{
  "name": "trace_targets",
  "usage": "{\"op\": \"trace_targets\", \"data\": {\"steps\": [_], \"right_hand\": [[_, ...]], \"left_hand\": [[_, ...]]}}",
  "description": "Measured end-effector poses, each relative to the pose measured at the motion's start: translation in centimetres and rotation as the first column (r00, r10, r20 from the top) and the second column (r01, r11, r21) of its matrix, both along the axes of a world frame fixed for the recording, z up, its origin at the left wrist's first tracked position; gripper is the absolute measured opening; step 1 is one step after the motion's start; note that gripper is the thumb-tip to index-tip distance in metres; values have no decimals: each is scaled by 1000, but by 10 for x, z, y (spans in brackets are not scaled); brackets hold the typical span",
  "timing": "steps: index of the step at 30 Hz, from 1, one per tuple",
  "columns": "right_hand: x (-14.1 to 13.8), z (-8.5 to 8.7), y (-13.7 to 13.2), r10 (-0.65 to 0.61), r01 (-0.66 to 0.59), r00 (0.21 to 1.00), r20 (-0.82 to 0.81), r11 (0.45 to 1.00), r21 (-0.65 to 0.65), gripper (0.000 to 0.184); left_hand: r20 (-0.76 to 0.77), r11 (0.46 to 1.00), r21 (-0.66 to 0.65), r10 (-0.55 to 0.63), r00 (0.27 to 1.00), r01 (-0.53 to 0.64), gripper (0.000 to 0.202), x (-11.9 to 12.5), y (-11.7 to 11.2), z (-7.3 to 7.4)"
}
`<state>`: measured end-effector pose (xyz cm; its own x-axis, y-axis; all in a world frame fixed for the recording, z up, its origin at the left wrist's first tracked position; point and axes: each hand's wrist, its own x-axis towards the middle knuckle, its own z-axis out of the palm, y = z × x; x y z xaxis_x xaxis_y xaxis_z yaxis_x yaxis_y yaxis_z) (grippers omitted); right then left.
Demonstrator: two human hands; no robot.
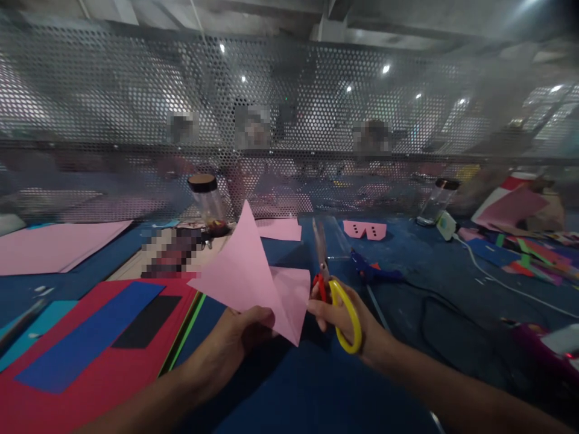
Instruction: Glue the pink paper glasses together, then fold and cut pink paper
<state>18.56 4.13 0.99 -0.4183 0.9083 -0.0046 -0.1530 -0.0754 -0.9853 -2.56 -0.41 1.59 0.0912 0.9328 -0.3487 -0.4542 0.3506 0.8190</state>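
Observation:
A folded sheet of pink paper (239, 271) is pinched in my left hand (246, 328), the thumb lying across its front. One pointed corner of the sheet stands up and another hangs down. My right hand (344, 316) grips scissors (346, 325) with yellow and red handles, their blades pointing up and away from me. The right fingertips come close to the sheet's right edge; whether they touch it I cannot tell. Beyond the scissors lie a blue glue gun (373, 270) and a small pink cut-out (364, 230) with dark squares.
Red sheets (104, 355) with blue and black strips lie at the left, near pink sheets (63, 244). Two jars (208, 205) stand at the back before a perforated metal screen (289, 108). Cables (429, 295) and coloured scraps (520, 256) are on the right.

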Motion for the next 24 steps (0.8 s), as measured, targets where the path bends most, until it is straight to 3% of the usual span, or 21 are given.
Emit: {"op": "trace_targets", "data": {"steps": [3, 10, 17, 21, 24], "right_hand": [[1, 0, 1, 2, -2, 1000, -27, 1000, 14, 30], [1, -4, 2, 15, -16, 999, 38, 999, 33, 30], [4, 7, -4, 190, -181, 969, 160, 981, -68, 20], [6, 10, -8, 269, -230, 938, 216, 954, -192, 31], [7, 10, -10, 381, -315, 902, 201, 902, -296, 35]], "left_hand": [[-72, 999, 35, 44, 996, -42, 7, 1, -1, -5], [-29, 992, 71, -103, 994, 105, 21, -1, -2, 0], [-8, 995, 52, 80, 997, -80, 11, -17, 12, -2], [12, 978, 128, 162, 987, -162, 10, -25, 21, 0], [30, 967, 157, 200, 979, -202, 10, -31, 26, 3]]}}
